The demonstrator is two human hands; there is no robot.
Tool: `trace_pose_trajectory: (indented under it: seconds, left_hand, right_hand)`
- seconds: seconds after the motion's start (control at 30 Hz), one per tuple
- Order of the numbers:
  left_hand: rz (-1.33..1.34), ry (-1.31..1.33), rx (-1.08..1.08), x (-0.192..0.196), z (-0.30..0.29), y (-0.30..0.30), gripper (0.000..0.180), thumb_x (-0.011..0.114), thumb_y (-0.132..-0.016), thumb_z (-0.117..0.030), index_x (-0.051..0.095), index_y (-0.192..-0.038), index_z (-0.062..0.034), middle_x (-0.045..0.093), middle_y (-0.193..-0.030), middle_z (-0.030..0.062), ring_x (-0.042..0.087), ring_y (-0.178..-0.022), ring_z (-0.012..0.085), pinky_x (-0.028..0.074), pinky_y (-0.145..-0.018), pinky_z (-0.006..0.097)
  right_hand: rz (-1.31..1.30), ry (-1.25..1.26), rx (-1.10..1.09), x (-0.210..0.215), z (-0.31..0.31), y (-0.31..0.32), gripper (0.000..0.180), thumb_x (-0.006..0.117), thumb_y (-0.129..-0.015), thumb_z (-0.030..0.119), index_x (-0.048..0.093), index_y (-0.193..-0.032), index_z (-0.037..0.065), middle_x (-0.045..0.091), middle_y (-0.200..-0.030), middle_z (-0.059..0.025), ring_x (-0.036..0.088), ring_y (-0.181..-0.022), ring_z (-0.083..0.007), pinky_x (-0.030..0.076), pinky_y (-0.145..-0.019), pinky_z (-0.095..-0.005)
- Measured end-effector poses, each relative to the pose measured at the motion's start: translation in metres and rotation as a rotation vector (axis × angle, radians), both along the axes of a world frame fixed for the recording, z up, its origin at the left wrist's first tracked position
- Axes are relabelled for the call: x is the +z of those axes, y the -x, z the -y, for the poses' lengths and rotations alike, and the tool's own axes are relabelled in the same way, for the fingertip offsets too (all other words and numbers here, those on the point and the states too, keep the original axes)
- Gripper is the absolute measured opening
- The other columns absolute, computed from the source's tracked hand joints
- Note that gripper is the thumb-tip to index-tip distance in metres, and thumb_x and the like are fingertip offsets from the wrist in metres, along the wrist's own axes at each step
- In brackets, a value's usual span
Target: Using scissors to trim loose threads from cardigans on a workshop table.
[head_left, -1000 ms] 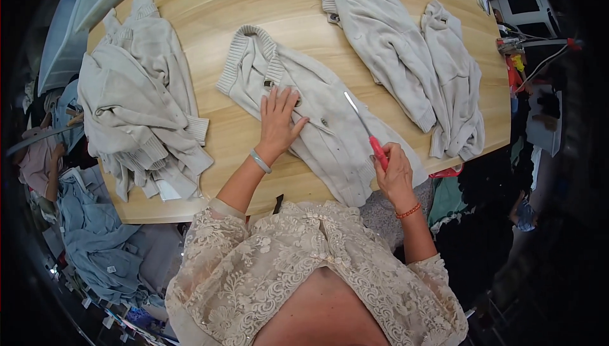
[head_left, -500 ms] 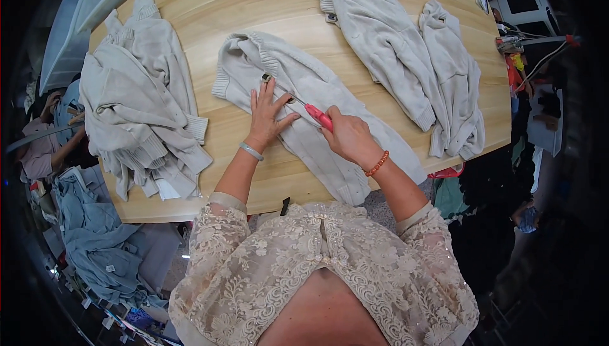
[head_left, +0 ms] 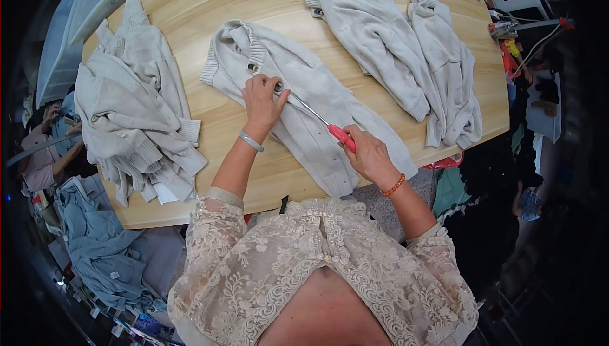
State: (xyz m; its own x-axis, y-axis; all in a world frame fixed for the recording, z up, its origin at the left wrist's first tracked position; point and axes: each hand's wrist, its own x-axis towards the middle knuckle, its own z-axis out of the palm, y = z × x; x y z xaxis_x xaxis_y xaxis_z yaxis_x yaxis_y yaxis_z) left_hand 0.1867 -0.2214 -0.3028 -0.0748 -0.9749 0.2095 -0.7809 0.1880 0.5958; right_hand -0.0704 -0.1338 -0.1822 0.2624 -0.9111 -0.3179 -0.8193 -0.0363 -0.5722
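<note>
A pale grey knit cardigan [head_left: 317, 108] lies lengthwise on the wooden table before me, its ribbed collar at the far left end. My right hand [head_left: 370, 154] is wrapped round the red handle of a tool [head_left: 341, 135] with a long, thin metal shaft. That shaft slants up and left across the cardigan to a small dark round piece [head_left: 278, 86] beside my left hand [head_left: 261, 100]. The left fingers are bent together over the cardigan's front. What they pinch is hidden. Just beyond them is a dark label [head_left: 253, 67] near the collar.
A pile of similar cardigans [head_left: 133, 98] covers the table's left side. Two more garments, a cardigan [head_left: 361, 35] and another [head_left: 447, 70], lie at the right. Blue-grey clothing [head_left: 95, 238] sits below the table's left edge. A person [head_left: 47, 149] is at the far left.
My right hand has drawn back toward me and right, so more of the metal shaft shows. The left fingers, spread flat before, are now bent together. The whole view has shifted slightly.
</note>
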Motion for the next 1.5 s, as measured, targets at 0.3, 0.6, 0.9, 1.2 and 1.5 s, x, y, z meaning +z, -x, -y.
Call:
trace_pose_trajectory:
  seconds: [0.3,0.6,0.9,1.2,1.5]
  left_hand:
    - [-0.254,-0.189,-0.025,-0.021,0.010,-0.020,0.026,0.069,-0.079,-0.011,0.056,-0.098,-0.0011,0.055,-0.090,0.0150,0.057,-0.078,0.0302,0.049,-0.070,0.036]
    - [-0.030,0.036,-0.128,0.036,-0.040,0.048,0.047,0.077,-0.075,-0.021,0.057,-0.114,-0.0048,0.054,-0.108,0.0169,0.056,-0.090,0.0346,0.046,-0.077,0.042]
    - [-0.161,-0.190,-0.209,0.006,-0.047,0.036,0.036,0.063,-0.068,0.006,0.055,-0.102,-0.0012,0.051,-0.096,0.0173,0.055,-0.086,0.0340,0.049,-0.072,0.040]
    - [-0.258,-0.265,-0.304,0.008,-0.044,0.021,0.021,0.060,-0.077,0.006,0.057,-0.096,-0.0010,0.050,-0.087,0.0076,0.054,-0.075,0.0159,0.047,-0.070,0.027]
    - [0.064,0.144,-0.152,0.033,-0.057,0.000,0.010,0.060,-0.078,0.002,0.057,-0.084,-0.0044,0.057,-0.086,0.0086,0.054,-0.081,0.0223,0.045,-0.071,0.031]
  right_hand:
    - [-0.013,-0.156,0.071,0.002,0.016,-0.021,0.026,0.062,-0.090,0.028,0.054,-0.106,0.009,0.064,-0.079,-0.0198,0.063,-0.079,-0.0418,0.048,-0.073,-0.0499]
    - [-0.056,-0.029,-0.016,-0.004,-0.016,0.033,0.024,0.061,-0.090,0.025,0.055,-0.107,0.009,0.064,-0.082,-0.0195,0.063,-0.080,-0.0394,0.049,-0.069,-0.0488]
    - [-0.043,-0.175,0.114,0.015,-0.033,0.041,0.023,0.061,-0.088,0.025,0.059,-0.099,0.005,0.066,-0.083,-0.0201,0.065,-0.082,-0.0400,0.049,-0.072,-0.0500]
    - [-0.101,-0.189,0.142,0.008,-0.046,0.042,0.028,0.062,-0.088,0.029,0.057,-0.101,0.006,0.065,-0.082,-0.0201,0.063,-0.083,-0.0408,0.048,-0.075,-0.0495]
    - [0.017,-0.041,0.005,0.001,-0.071,0.061,0.022,0.059,-0.089,0.022,0.055,-0.104,0.006,0.065,-0.087,-0.0185,0.063,-0.086,-0.0381,0.049,-0.074,-0.0494]
